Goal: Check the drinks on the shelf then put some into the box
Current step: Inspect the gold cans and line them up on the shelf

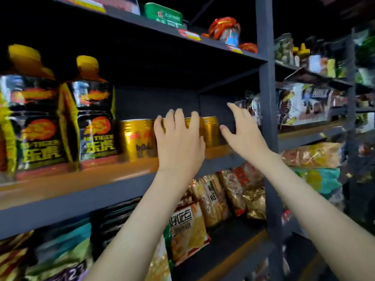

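Dark grey metal shelf rack (121, 191), three tiers in view, orange-brown board (81, 179) on the middle one.

Drinks are on that middle board:
- two tall black-and-yellow plastic drink bottles (95, 118) with yellow caps, upright, at the left
- a row of short gold metal cans (138, 138) just right of the bottles, upright, side by side and close together

Left hand (179, 142) is on the covered can (187, 122) in the middle of the row. Its fingers are hooked over the top rim and the thumb is on the can's right side, so the hand is clamped on it. The can's base is hidden, so can't tell if it's lifted or sitting on the board.

Right hand (243, 134) is fingers apart and straight, holding nothing. It's raised in the bare gap between the rightmost can (211, 130) and the rack's grey upright post (267, 118). The thumb is near that can; can't tell if it touches.

Tier below has crinkly gold-and-orange snack bags (213, 199), packed leaning. Top tier has red and green packets, blurred.
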The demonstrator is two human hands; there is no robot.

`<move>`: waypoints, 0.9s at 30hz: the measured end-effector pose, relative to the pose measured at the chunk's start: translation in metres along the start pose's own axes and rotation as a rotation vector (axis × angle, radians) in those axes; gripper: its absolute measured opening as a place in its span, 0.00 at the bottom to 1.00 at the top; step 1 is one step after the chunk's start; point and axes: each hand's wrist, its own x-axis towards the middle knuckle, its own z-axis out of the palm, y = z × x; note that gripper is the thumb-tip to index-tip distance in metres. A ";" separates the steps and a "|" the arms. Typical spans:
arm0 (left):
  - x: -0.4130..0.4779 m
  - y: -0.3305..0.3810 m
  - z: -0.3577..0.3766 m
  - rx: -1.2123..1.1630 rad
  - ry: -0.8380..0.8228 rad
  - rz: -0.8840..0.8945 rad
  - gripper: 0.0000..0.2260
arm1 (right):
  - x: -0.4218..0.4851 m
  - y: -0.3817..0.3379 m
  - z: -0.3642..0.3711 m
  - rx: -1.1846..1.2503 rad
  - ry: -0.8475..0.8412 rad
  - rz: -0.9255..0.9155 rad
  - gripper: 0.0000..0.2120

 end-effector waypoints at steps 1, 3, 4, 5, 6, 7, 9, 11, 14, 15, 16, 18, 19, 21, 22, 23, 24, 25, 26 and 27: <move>0.001 0.002 0.005 0.032 0.018 0.009 0.23 | 0.008 0.010 0.002 0.038 -0.019 -0.020 0.29; 0.004 0.006 0.011 0.101 0.037 0.024 0.21 | 0.022 0.025 0.007 0.122 -0.069 -0.066 0.29; 0.006 0.009 0.013 0.137 0.040 0.019 0.20 | 0.028 0.031 0.009 0.160 -0.109 -0.089 0.29; 0.008 0.013 0.014 0.175 0.032 0.003 0.20 | 0.035 0.035 0.010 0.186 -0.162 -0.114 0.30; 0.010 0.018 0.014 0.213 0.013 -0.017 0.20 | 0.040 0.038 0.012 0.202 -0.221 -0.137 0.30; 0.012 0.022 0.015 0.243 -0.011 -0.030 0.21 | 0.044 0.041 0.011 0.210 -0.278 -0.155 0.31; 0.015 0.030 0.018 0.292 -0.056 -0.042 0.23 | 0.052 0.048 0.010 0.211 -0.402 -0.190 0.32; 0.018 0.036 0.020 0.327 -0.089 -0.043 0.23 | 0.056 0.054 0.009 0.236 -0.527 -0.205 0.34; 0.022 0.044 0.020 0.342 -0.131 -0.020 0.23 | 0.062 0.059 0.007 0.313 -0.632 -0.193 0.38; 0.024 0.045 0.020 0.342 -0.142 -0.008 0.22 | 0.065 0.059 0.006 0.328 -0.662 -0.185 0.40; 0.026 0.047 0.020 0.344 -0.153 0.003 0.22 | 0.068 0.060 0.005 0.340 -0.690 -0.179 0.41; 0.028 0.048 0.020 0.356 -0.169 0.013 0.22 | 0.072 0.062 0.003 0.367 -0.742 -0.170 0.44; 0.028 0.048 0.020 0.361 -0.174 0.017 0.22 | 0.074 0.062 0.003 0.389 -0.770 -0.165 0.45; 0.027 0.047 0.021 0.372 -0.176 0.026 0.22 | 0.075 0.064 0.006 0.457 -0.814 -0.143 0.45; 0.027 0.046 0.022 0.378 -0.178 0.029 0.22 | 0.075 0.064 0.008 0.492 -0.827 -0.131 0.44; 0.026 0.045 0.022 0.386 -0.180 0.030 0.22 | 0.076 0.065 0.009 0.522 -0.840 -0.118 0.44; 0.026 0.045 0.023 0.393 -0.180 0.030 0.21 | 0.077 0.065 0.010 0.547 -0.853 -0.104 0.44; 0.026 0.045 0.024 0.396 -0.181 0.028 0.21 | 0.079 0.066 0.011 0.568 -0.866 -0.088 0.43; 0.026 0.045 0.024 0.396 -0.179 0.026 0.21 | 0.081 0.067 0.011 0.588 -0.877 -0.067 0.43; 0.027 0.045 0.025 0.394 -0.175 0.024 0.21 | 0.083 0.069 0.012 0.610 -0.889 -0.048 0.41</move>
